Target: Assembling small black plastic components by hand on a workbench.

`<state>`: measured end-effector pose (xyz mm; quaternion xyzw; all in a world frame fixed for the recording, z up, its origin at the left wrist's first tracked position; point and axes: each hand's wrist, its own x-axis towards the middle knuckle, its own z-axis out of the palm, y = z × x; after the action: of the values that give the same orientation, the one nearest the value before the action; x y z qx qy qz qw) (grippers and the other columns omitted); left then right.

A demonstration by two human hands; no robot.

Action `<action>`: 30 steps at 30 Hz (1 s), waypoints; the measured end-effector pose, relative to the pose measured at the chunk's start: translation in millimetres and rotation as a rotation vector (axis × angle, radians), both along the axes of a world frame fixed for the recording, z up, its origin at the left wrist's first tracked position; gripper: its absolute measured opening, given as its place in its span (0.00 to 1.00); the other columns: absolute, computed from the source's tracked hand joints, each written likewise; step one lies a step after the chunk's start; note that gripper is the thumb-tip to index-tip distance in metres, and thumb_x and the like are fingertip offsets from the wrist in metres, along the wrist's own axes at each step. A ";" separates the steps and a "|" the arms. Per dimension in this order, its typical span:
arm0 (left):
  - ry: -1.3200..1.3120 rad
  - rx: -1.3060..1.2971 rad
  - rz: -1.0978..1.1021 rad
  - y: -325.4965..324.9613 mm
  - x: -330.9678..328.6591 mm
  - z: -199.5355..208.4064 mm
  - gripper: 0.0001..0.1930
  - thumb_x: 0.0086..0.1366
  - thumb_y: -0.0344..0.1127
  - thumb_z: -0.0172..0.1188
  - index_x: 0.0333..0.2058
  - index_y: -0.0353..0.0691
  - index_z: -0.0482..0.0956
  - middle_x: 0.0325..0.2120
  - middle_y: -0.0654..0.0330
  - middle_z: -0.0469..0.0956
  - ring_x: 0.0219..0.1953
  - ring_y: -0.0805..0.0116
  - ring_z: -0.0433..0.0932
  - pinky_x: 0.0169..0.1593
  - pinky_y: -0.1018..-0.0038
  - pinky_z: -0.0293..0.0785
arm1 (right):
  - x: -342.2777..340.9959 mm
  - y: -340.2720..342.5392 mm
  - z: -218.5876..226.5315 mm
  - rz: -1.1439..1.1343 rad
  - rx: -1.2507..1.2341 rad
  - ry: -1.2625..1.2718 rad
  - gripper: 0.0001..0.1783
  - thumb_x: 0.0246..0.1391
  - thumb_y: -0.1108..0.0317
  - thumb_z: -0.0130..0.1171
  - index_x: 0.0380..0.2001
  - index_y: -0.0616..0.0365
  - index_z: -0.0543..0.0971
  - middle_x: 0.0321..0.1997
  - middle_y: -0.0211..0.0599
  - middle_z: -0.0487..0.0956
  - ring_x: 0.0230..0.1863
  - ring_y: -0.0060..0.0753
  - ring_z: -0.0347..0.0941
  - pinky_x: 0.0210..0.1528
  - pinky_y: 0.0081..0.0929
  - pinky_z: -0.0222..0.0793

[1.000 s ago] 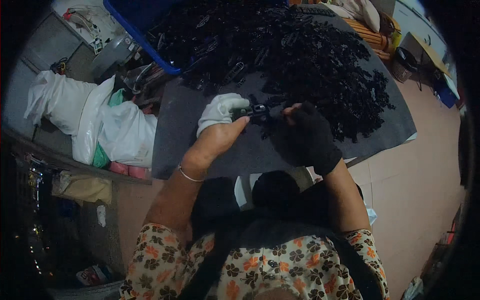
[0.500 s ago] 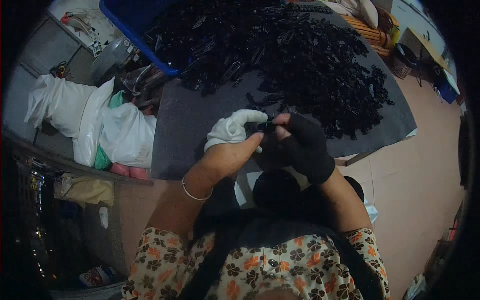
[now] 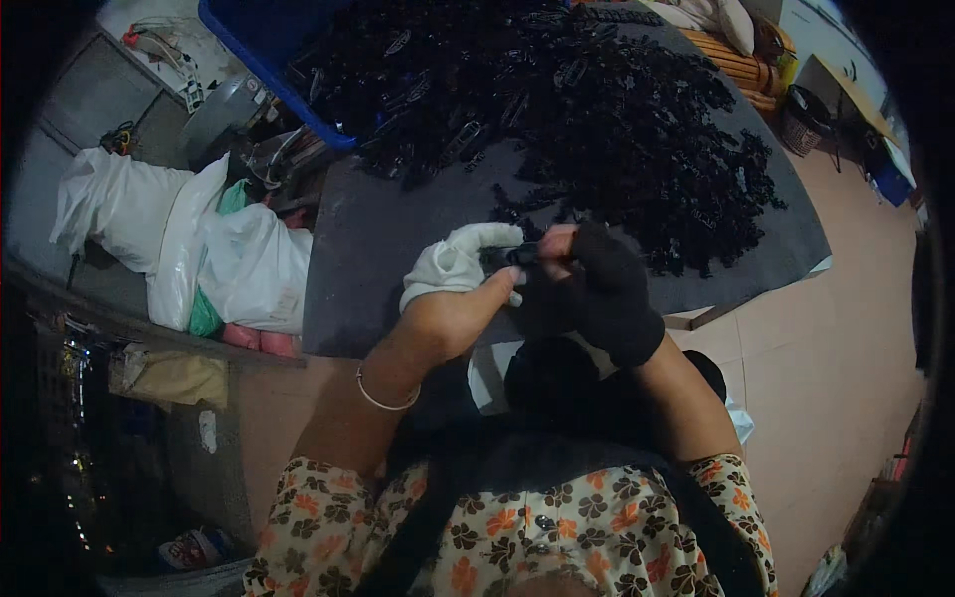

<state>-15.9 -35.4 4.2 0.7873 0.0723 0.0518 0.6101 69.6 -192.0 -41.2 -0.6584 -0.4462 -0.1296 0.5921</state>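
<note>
Black part (image 3: 504, 261) pinched in my left hand (image 3: 460, 277) | my right hand (image 3: 612, 294) at its other end, blurred; grip: cannot tell | probably light, stiff, slightly slick; I'd hold it by the ends | dark pile (image 3: 647, 149) beyond both hands on the worktop (image 3: 383, 229)

Just looking down off the wearer's head, wide fisheye, fairly close over left hand (image 3: 453, 279) and right hand (image 3: 615, 298), facing across the counter (image 3: 388, 214).
</note>
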 end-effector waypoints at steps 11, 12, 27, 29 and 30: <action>0.052 0.116 -0.055 1.3 -6.5 21.2 0.18 0.59 0.26 0.58 0.48 0.31 0.69 0.31 0.61 0.78 0.31 0.79 0.75 0.35 0.83 0.72 | 3.2 -6.3 1.5 -0.066 -0.034 -0.441 0.17 0.35 0.74 0.64 0.33 0.55 0.75 0.37 0.38 0.76 0.35 0.42 0.73 0.36 0.32 0.69; 0.043 0.045 -0.057 2.6 -6.5 19.8 0.17 0.59 0.26 0.58 0.47 0.31 0.69 0.30 0.61 0.78 0.31 0.79 0.75 0.34 0.84 0.71 | 3.1 -6.8 3.2 -0.079 -0.040 -0.463 0.17 0.34 0.75 0.66 0.33 0.55 0.75 0.37 0.38 0.76 0.34 0.41 0.74 0.34 0.30 0.71; -0.221 0.459 -0.096 7.2 -24.1 5.6 0.13 0.59 0.33 0.60 0.41 0.33 0.75 0.29 0.55 0.77 0.28 0.73 0.77 0.32 0.77 0.74 | -5.4 -13.4 16.4 0.264 -0.281 0.304 0.16 0.47 0.64 0.62 0.36 0.64 0.76 0.29 0.43 0.76 0.30 0.29 0.74 0.34 0.27 0.69; -0.101 0.482 -0.189 12.1 -24.8 17.5 0.16 0.57 0.38 0.62 0.41 0.35 0.76 0.32 0.55 0.77 0.30 0.72 0.77 0.32 0.77 0.74 | -2.9 -18.1 29.0 0.330 -0.446 0.392 0.16 0.46 0.63 0.63 0.35 0.63 0.77 0.29 0.43 0.76 0.30 0.31 0.74 0.34 0.26 0.69; -0.099 0.484 -0.189 17.6 -21.7 20.0 0.16 0.57 0.38 0.62 0.41 0.35 0.76 0.32 0.55 0.77 0.30 0.72 0.77 0.32 0.77 0.74 | -1.5 -20.1 31.9 0.390 -0.616 0.481 0.16 0.45 0.63 0.64 0.34 0.63 0.77 0.29 0.42 0.76 0.31 0.32 0.74 0.35 0.26 0.69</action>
<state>-37.6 -17.8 24.2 0.9100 -0.0459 0.0491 0.4092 68.1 -212.1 -9.3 -0.7190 -0.4294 0.2809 0.4687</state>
